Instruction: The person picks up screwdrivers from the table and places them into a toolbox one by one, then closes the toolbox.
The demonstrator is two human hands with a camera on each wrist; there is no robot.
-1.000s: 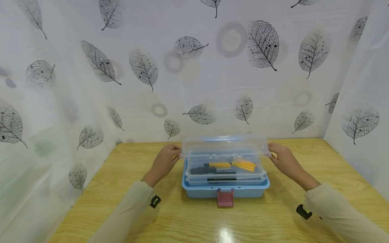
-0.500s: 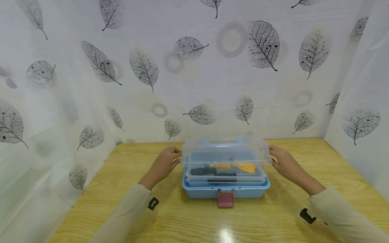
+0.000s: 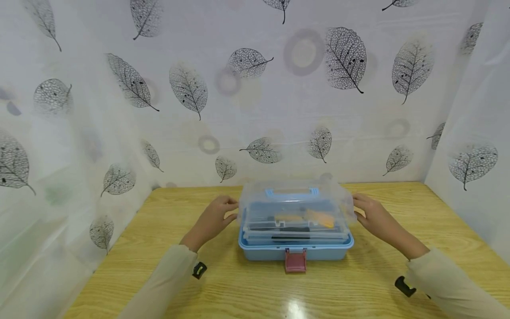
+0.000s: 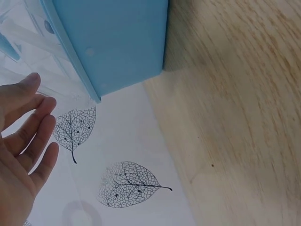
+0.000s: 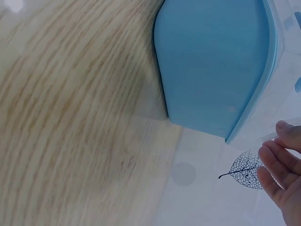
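Observation:
A light-blue toolbox (image 3: 260, 254) stands on the table, its clear lid (image 3: 255, 195) tilted partway down over the inside. My left hand (image 3: 211, 221) holds the lid's left end between thumb and fingers. At the opposite end my right hand (image 3: 378, 221) pinches the lid the same way. Both hands also show close up at the lid's edge, the left hand (image 4: 23, 136) in the left wrist view and the right hand (image 5: 284, 165) in the right wrist view. Through the lid, orange-handled tools (image 3: 320, 218) and dark ones show in a clear tray (image 3: 255, 237).
A pink latch (image 3: 295, 261) hangs down at the toolbox front. The lid carries a blue handle (image 3: 292, 192). Behind the wood-grain table (image 3: 239, 292) hangs a white leaf-print curtain (image 3: 279, 106), which also closes off both sides. Black wrist-worn devices sit under both sleeves.
The lid has swung forward and down, its blue handle now in plain view and more of the tools covered. Both hands have lowered slightly with it. The toolbox has stayed in place.

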